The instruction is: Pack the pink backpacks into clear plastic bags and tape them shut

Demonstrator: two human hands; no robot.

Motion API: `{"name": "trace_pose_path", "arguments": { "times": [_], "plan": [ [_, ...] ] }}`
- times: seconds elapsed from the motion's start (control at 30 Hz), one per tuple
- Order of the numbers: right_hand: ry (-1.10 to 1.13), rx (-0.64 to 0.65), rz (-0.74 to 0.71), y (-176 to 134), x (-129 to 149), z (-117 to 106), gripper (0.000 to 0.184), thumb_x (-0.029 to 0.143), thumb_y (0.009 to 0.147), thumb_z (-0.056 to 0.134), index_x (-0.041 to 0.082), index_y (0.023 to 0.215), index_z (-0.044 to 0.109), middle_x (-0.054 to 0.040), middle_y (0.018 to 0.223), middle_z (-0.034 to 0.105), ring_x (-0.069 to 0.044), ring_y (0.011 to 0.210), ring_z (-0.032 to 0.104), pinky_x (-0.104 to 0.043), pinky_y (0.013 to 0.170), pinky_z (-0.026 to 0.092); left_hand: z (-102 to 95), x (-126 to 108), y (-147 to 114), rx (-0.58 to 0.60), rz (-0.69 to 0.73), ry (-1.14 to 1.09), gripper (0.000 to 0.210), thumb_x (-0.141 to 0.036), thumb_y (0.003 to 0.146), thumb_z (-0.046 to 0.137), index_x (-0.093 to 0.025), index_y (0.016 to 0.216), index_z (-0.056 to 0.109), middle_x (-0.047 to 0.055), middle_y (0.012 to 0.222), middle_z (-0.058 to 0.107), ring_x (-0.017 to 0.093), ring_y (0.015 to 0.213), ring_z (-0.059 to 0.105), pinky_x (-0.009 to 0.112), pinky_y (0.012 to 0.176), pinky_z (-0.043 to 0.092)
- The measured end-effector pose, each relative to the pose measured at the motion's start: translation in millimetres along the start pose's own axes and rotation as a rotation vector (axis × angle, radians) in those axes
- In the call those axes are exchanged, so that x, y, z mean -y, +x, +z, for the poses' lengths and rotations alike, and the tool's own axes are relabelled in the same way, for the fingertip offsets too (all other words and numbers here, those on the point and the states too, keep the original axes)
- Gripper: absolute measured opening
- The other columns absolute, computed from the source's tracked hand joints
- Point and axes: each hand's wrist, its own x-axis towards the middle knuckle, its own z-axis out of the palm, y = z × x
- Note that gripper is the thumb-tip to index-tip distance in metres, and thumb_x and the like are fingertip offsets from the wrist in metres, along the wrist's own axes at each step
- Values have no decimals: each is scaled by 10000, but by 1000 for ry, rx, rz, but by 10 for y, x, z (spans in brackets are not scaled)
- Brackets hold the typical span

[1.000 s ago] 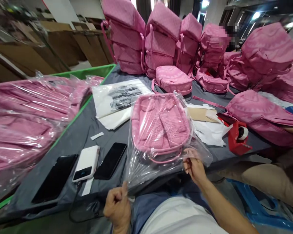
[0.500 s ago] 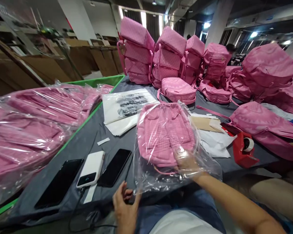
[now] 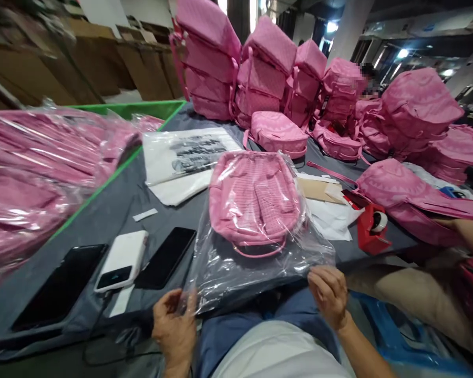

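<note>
A pink backpack (image 3: 256,199) lies inside a clear plastic bag (image 3: 236,278) on the dark tabletop, its carry loop toward me. The bag's mouth side is spread along the near table edge. At its left near corner my left hand (image 3: 175,331) has the film between thumb and curled fingers. My right hand (image 3: 329,294) pinches the right near corner, fingers bent together. The backpack itself is untouched by either hand.
Two black phones (image 3: 61,286) (image 3: 167,257) and a white power bank (image 3: 122,260) lie left. A red tape dispenser (image 3: 372,231), papers (image 3: 331,215) and stacked pink backpacks (image 3: 208,58) stand beyond. Bagged backpacks (image 3: 23,210) fill a green-edged area. At right, a co-worker's arm (image 3: 471,233) reaches a backpack.
My right hand has come out from inside the bag to its right near corner. My left hand has closed on the left corner. The view has shifted slightly.
</note>
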Motion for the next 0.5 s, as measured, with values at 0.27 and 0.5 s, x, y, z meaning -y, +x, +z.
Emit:
{"name": "trace_pose_path", "arguments": {
  "times": [0.27, 0.5],
  "plan": [
    [-215, -193, 922, 132, -723, 48, 489, 640, 863, 643, 184, 1025, 570, -56, 887, 595, -203, 768, 547, -354, 771, 501, -93, -90, -101, -76, 94, -18, 418, -528, 692, 746, -235, 635, 454, -51, 583, 518, 137, 546, 515, 292, 584, 437],
    [79, 154, 952, -269, -699, -270, 345, 544, 929, 446, 223, 933, 571, -35, 770, 638, -182, 654, 593, -296, 645, 491, -175, 47, -93, 116, -202, -51, 514, -653, 678, 678, -208, 934, 647, 2, 639, 715, 203, 495, 653, 312, 512, 526]
  ]
}}
